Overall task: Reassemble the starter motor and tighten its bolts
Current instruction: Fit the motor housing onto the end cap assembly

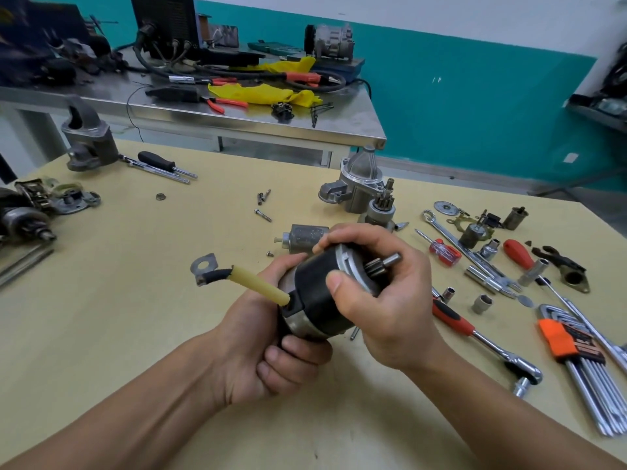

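I hold the black cylindrical motor body with the silver end caps (319,296) in the air above the pale wooden table (135,300), near its front edge. My left hand (268,340) grips the rear end from below, with the fingers curled under the cap. My right hand (383,300) closes around the front end: the thumb presses on the black shell and the other fingers wrap over the silver rim. The small steel pinion shaft (383,262) comes out between my right fingers. The yellowish sleeved cable with the flat metal ring terminal (258,283) points to the left.

I think I am at the step of seating the armature and the caps together, so the body is one piece. The grey aluminium nose housing (359,188) stands apart, further on the table, not yet joined. The next move probably asks me to bring the body to this housing with the pinion first, line up the holes, and then take the loose screws (263,215) and the ratchet with the red and black handle (475,334).
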Demonstrator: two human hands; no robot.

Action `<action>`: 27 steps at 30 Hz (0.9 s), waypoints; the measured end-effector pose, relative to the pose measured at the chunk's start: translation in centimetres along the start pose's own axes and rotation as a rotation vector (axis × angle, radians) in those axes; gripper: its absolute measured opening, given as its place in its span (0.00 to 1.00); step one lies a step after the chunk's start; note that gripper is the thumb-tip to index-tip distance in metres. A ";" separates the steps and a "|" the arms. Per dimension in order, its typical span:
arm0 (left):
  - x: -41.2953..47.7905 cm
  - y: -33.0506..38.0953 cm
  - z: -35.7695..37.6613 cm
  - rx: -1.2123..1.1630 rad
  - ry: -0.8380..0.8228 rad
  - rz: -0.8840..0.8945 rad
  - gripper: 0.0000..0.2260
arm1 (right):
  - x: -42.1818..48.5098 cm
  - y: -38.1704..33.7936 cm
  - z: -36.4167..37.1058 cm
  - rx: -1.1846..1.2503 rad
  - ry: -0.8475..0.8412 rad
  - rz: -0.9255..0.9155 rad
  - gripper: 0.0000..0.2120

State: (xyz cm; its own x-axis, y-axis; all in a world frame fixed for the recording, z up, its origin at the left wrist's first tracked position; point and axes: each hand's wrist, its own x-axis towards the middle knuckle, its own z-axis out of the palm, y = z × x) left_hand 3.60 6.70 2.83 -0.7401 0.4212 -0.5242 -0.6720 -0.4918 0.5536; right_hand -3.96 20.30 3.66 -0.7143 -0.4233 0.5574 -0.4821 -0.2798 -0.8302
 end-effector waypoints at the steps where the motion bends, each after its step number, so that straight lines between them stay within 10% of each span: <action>1: 0.1 -0.1 0.1 -0.010 0.023 0.023 0.30 | -0.2 0.0 0.3 -0.003 0.036 0.019 0.14; 10: 0.7 -0.6 0.9 0.022 0.213 0.256 0.29 | -0.9 0.4 1.6 0.082 0.253 0.162 0.13; 19: 0.3 0.0 0.1 -0.003 0.115 0.553 0.20 | -0.7 1.4 1.0 0.159 -0.039 0.251 0.32; 23: 0.6 0.1 -0.2 -0.040 0.131 0.626 0.22 | 2.0 0.7 -1.8 -0.258 -0.005 -0.011 0.12; 27: 1.2 -0.3 -0.5 0.152 0.240 0.703 0.19 | 2.4 1.4 -3.7 -0.707 -0.194 0.088 0.32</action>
State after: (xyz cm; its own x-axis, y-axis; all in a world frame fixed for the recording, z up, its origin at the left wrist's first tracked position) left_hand 2.91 7.01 1.74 -0.9815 -0.1391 -0.1318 -0.0527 -0.4655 0.8835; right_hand -8.23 22.05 3.86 -0.6944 -0.5818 0.4235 -0.6858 0.3566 -0.6345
